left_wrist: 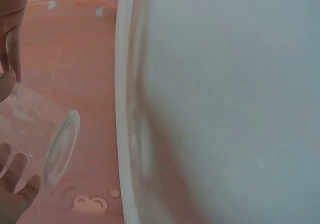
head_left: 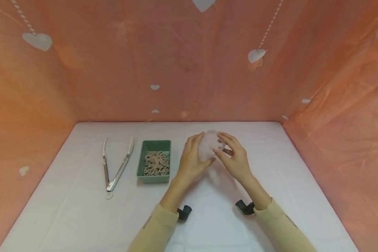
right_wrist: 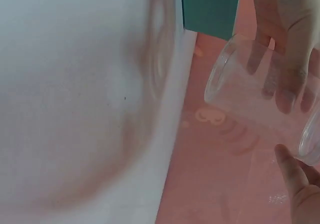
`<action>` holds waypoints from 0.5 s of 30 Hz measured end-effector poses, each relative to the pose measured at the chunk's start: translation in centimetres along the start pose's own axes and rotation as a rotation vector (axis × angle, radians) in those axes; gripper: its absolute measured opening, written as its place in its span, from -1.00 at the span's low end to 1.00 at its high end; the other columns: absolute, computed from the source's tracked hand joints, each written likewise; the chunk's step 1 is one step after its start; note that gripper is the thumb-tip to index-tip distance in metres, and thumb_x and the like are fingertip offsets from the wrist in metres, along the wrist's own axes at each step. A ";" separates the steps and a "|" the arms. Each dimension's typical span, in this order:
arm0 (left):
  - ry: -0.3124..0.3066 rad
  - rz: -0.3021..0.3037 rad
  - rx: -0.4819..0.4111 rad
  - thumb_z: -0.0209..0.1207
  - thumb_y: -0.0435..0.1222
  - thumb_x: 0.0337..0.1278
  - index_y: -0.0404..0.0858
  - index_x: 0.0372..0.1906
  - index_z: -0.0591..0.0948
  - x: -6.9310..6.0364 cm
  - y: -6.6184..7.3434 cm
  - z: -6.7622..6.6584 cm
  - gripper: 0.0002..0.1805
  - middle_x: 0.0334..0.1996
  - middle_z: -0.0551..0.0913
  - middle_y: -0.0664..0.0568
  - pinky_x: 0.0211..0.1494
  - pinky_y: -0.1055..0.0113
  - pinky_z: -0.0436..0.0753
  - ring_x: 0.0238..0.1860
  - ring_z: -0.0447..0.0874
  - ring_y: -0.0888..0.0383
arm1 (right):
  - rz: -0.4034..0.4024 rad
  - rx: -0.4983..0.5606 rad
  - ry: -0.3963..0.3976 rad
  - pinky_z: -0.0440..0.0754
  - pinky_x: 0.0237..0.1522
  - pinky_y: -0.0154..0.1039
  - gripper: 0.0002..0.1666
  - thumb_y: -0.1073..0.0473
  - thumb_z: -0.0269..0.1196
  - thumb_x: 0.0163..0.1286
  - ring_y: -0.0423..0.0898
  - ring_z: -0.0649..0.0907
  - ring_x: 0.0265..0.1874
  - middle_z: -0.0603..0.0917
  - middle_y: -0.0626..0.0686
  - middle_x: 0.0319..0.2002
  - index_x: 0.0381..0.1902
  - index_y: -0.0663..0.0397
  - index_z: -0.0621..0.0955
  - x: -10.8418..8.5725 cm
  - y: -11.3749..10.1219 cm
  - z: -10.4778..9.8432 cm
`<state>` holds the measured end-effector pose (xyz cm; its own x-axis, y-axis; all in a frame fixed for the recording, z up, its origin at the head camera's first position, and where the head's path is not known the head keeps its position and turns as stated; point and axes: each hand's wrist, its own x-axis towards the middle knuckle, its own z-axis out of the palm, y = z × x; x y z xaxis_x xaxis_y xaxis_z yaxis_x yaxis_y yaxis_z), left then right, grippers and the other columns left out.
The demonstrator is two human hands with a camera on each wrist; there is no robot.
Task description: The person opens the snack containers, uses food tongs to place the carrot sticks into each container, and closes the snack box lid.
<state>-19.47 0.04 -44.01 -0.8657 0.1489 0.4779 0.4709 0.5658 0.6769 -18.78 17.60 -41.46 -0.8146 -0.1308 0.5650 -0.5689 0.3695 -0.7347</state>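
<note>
Both hands' [head_left: 192, 157] [head_left: 237, 159] fingers [right_wrist: 295, 64] grip a seemingly raised jar [head_left: 208, 143], with room before the table's right edge [head_left: 305, 168].

Toward the far left corner of the white surface [head_left: 69, 213], a pair of tongs [head_left: 122, 166] is laid with its arms spread, pale tips pointed at the far edge. Beside it, farther from the left edge, a green tray [head_left: 153, 179] is set, partly filled with brownish pieces [head_left: 156, 163]. The far, left and right edges are bordered by orange-pink sheeting [head_left: 176, 52] printed with pale hearts [head_left: 37, 41].
</note>
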 end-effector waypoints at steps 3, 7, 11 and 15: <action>0.042 0.019 0.030 0.65 -0.22 -0.13 -0.19 0.51 0.37 -0.1 0.1 -0.1 0.03 0.31 0.46 -0.15 0.27 -0.06 0.57 0.32 0.50 -0.14 | 0.008 -0.041 0.011 0.70 0.06 -0.03 -0.40 0.36 0.46 0.31 0.17 0.61 0.26 0.58 0.23 0.32 0.30 0.31 0.60 0.0 -0.4 0.1; 0.071 0.060 0.068 0.66 -0.20 -0.16 -0.19 0.50 0.40 -0.2 0.3 -0.2 0.03 0.28 0.48 -0.16 0.26 -0.10 0.56 0.29 0.52 -0.15 | 0.001 -0.143 0.039 0.68 0.07 0.06 -0.32 0.24 0.57 0.19 0.12 0.64 0.19 0.63 0.20 0.24 0.26 0.26 0.63 0.3 -0.8 0.1; 0.082 0.095 0.089 0.67 -0.20 -0.16 -0.20 0.49 0.40 -0.2 0.3 -0.1 0.03 0.27 0.49 -0.17 0.25 -0.10 0.56 0.28 0.52 -0.15 | 0.003 -0.202 0.080 0.65 -0.03 0.05 -0.27 0.16 0.64 0.07 0.11 0.68 0.04 0.68 0.19 0.15 0.20 0.24 0.67 0.6 -0.8 0.3; 0.076 0.094 0.081 0.67 -0.21 -0.16 -0.20 0.49 0.41 -0.2 0.2 -0.2 0.02 0.28 0.50 -0.16 0.21 -0.08 0.61 0.29 0.52 -0.13 | 0.012 -0.185 0.112 0.64 -0.03 0.05 -0.29 0.15 0.65 0.05 0.14 0.69 0.05 0.70 0.21 0.12 0.17 0.26 0.69 0.7 -0.9 0.5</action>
<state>-19.18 -0.03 -43.81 -0.8017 0.1438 0.5802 0.5313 0.6160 0.5815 -18.90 16.74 -40.64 -0.7980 -0.0261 0.6022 -0.5202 0.5344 -0.6662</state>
